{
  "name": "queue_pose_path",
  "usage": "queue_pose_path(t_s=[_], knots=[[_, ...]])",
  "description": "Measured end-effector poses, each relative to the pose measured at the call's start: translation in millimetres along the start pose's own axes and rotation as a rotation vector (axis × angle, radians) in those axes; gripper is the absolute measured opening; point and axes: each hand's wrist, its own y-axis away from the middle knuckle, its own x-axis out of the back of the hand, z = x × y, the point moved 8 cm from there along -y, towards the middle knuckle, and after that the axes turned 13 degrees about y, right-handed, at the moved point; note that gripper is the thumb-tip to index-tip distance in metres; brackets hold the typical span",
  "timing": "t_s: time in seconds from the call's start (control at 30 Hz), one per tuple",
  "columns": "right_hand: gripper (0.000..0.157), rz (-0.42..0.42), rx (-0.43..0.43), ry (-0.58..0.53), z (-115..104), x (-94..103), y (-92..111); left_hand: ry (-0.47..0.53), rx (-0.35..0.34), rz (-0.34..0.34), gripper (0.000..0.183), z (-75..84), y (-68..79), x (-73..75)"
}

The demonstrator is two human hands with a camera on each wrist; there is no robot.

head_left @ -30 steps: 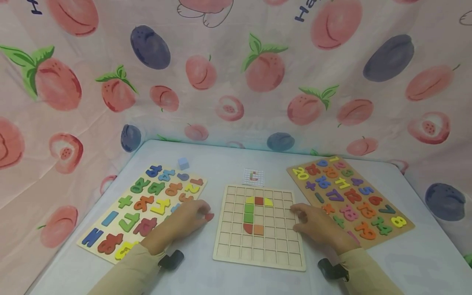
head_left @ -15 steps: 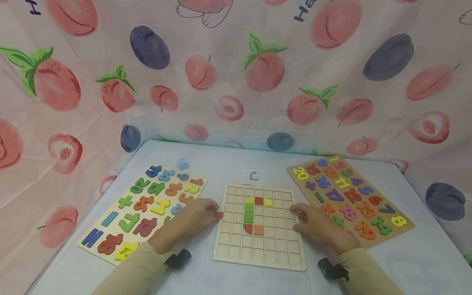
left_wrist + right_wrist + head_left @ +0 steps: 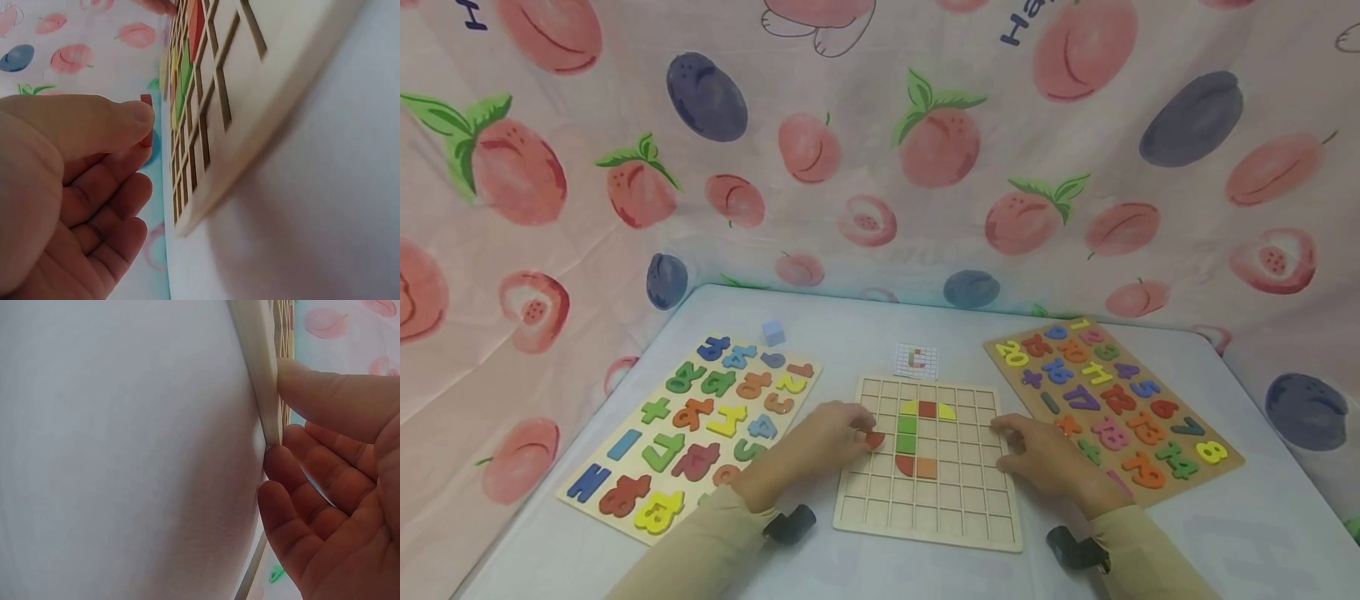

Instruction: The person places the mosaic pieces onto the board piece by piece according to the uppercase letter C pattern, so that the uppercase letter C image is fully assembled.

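My left hand pinches a small red tile with a curved edge between thumb and fingers, above the left part of the wooden grid board. In the left wrist view the red tile is edge-on, apart from the board. On the board sit yellow rounded tiles, a red square, green squares, a red rounded tile and an orange square. My right hand holds the board's right edge, thumb on the rim, fingers curled against its side.
A small printed pattern card lies behind the board. Number puzzle boards stand at the left and right, the right one partly behind my right hand. A pale blue cube is at the back left. A fruit-print cloth hangs behind the table.
My left hand has moved right with the red tile, from beside the left number puzzle to over the grid board. My right hand has stayed at the board's edge.
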Motion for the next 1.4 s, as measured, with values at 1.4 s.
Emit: queue_pose_path(t_s=[1.4], knots=[[0.052,-0.027,-0.023,0.014,0,0.0,1,-0.095,-0.218,-0.116,0.026,69.7,-17.0,-70.6]])
